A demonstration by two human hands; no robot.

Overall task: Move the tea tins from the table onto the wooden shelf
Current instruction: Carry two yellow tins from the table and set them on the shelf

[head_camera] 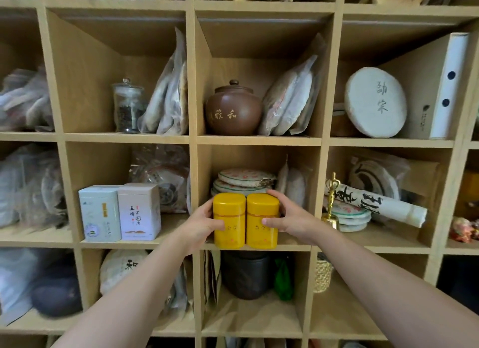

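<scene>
Yellow tea tins (245, 220) side by side on wooden shelf (259, 247), left hand (201, 224) and right hand (286, 218) gripping them

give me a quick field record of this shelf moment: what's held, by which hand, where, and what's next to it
held: two yellow tea tins, upright, side by side, touching
left hand: on left tin's outer side
right hand: on right tin's outer side, thumb across its front
where: front edge of the wooden shelf middle cubby
behind tins: stacked round tea cakes
cubby to the left: pale green tin and pink tin
cubby above: brown clay jar
</scene>
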